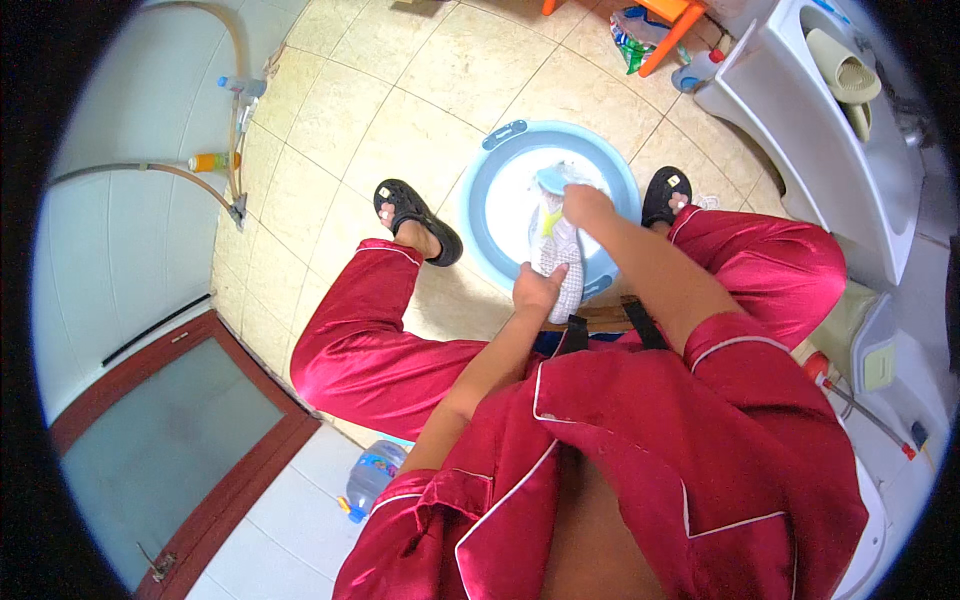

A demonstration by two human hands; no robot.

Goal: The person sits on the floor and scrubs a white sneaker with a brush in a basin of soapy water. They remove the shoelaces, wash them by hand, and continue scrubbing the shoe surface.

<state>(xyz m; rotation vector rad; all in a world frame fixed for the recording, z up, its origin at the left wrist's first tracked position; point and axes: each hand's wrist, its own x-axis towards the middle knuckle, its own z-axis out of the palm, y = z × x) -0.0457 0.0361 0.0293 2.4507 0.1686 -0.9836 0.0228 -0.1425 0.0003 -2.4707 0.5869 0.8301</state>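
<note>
A light blue plastic basin with white suds inside stands on the tiled floor between my feet. Over its near side is a white and grey shoe with a yellow patch, its heel end towards me. My left hand grips the shoe near that end, thumb across it. My right hand is closed around a light blue brush, held against the far end of the shoe above the suds. The brush's bristles are hidden.
A white washbasin holding beige slippers is at the right. An orange stool, a plastic packet and a bottle stand beyond. A large water bottle is at lower left, near a red-framed door. Hoses run along the left wall.
</note>
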